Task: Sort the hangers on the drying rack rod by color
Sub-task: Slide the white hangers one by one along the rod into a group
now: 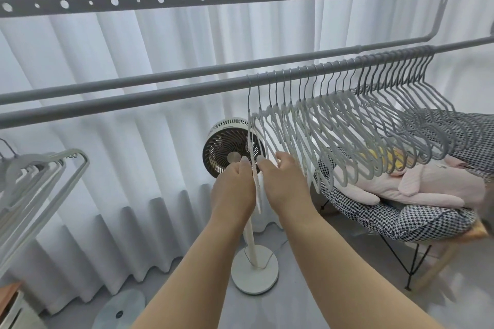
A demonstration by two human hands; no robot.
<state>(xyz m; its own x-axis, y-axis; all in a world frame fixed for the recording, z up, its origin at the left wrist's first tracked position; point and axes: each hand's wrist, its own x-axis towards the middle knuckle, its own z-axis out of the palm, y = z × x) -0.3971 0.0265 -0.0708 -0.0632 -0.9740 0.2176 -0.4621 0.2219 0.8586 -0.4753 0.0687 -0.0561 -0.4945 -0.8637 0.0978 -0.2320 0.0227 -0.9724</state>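
Head view: my left hand (233,186) and right hand (280,181) pinch the end white hanger (252,147), light, stiff, best gripped at its shoulder.

No readable text, label, brand or number appears anywhere. A small dark mark on the round pale disc (119,312) lying on the floor and a faint mark on the pink plush toy (417,181) are too small to read.

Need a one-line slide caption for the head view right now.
Both hands, left and right, pinch the leftmost white hanger on the drying rack rod; white hangers left, grey hangers right.
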